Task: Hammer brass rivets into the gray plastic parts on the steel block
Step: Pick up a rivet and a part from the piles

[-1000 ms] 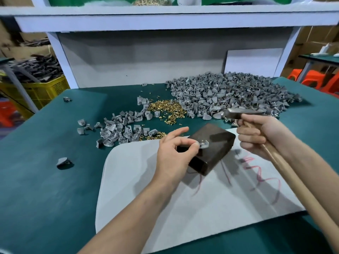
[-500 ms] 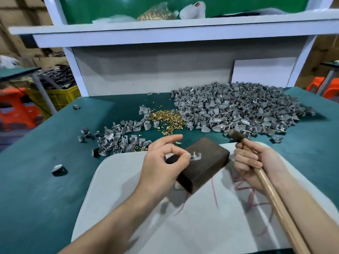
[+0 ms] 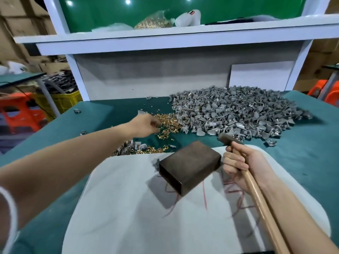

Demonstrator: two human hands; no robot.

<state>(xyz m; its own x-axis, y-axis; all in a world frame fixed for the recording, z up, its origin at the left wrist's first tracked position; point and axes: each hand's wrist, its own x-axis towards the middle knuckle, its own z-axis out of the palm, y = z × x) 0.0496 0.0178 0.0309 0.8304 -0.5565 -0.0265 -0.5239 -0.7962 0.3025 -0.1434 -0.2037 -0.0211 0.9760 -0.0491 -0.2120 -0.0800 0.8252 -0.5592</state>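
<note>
On the white mat (image 3: 128, 208) sat the steel block (image 3: 189, 164). Beyond it the blurred left hand (image 3: 146, 123) hung over the loose brass rivets (image 3: 168, 123) beside the gray plastic parts (image 3: 238, 110) heap; its grip could not be told. The right hand (image 3: 244, 165) clenched the hammer (image 3: 256, 191) beside the block. A yellow crate (image 3: 67, 101) far left held dark pieces.

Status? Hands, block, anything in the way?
Left hand at brass rivets, grip unclear. Right hand holds hammer. Steel block top bare, nothing blocking it.
</note>
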